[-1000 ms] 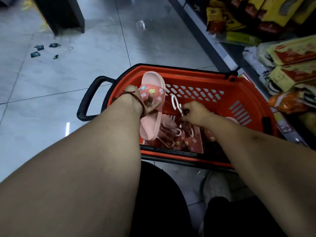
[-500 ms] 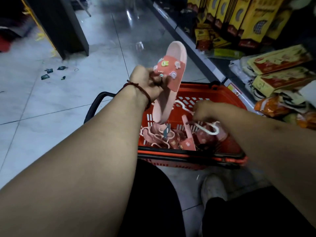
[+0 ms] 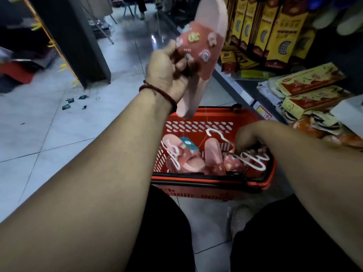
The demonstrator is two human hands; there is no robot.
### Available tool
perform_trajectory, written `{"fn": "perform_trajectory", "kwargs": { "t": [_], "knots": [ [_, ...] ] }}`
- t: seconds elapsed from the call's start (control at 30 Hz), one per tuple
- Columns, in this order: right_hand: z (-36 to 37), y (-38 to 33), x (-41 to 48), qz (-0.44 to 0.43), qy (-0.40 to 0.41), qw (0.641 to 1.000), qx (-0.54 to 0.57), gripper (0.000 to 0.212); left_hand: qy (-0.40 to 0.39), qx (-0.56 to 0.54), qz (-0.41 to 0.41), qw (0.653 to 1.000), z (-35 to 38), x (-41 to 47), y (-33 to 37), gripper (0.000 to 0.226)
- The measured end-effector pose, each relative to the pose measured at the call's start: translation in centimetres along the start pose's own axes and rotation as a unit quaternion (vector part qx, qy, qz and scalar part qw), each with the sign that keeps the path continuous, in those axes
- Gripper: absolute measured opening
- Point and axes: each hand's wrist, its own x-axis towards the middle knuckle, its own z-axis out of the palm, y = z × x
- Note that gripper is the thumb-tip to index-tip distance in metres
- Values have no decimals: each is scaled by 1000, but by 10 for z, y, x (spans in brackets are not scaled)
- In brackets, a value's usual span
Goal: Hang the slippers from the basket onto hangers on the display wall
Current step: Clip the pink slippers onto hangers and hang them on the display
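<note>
- The left hand [image 3: 167, 75] has its grip curled around the strap of a pale pink foam slipper [image 3: 204, 55]. The thumb and fingers pinch the darker pink band, which is studded with small charms.
- That slipper is held up in the air, above and beyond the far rim of the basket. Its toe points up and its heel hangs down.
- A red cord bracelet [image 3: 157, 93] circles the left wrist.
- The right hand [image 3: 247, 136] reaches down into the basket. Its grip is closed, with the fingertips pinching a white plastic hanger [image 3: 224, 139] whose hook curves off to the left.
- The red plastic shopping basket [image 3: 212, 181] sits on the floor just beyond the person's knees.
- More pink slippers [image 3: 184, 161] lie jumbled inside it, some with white hangers. A teal tag [image 3: 188, 145] rests on the left ones.
- The grey tiled floor [image 3: 59, 134] spreads to the left, with small dark scraps [image 3: 72, 102] lying on it near a dark pillar [image 3: 74, 40].
- Shelves of yellow and red boxed goods [image 3: 306, 79] run along the right.
</note>
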Motion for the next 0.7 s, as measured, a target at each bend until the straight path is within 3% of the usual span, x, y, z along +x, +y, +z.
{"fn": "perform_trajectory", "kwargs": {
  "t": [0.1, 0.3, 0.43, 0.53, 0.7],
  "knots": [
    [1, 4, -2, -10, 44, 999, 13, 20, -2, -8, 30, 1000, 6, -1, 11, 20],
    [6, 5, 2, 6, 30, 1000, -3, 28, 182, -23, 38, 982, -42, 12, 12, 31],
    [5, -4, 11, -24, 88, 995, 33, 30, 259, 13, -18, 966, -83, 10, 17, 35],
    [1, -17, 11, -41, 156, 983, 93, 24, 268, 44, -37, 962, -95, 8, 13, 32],
    [-4, -42, 11, -54, 219, 960, 169, 20, 226, 3, -55, 973, -96, 7, 4, 33]
  ]
}}
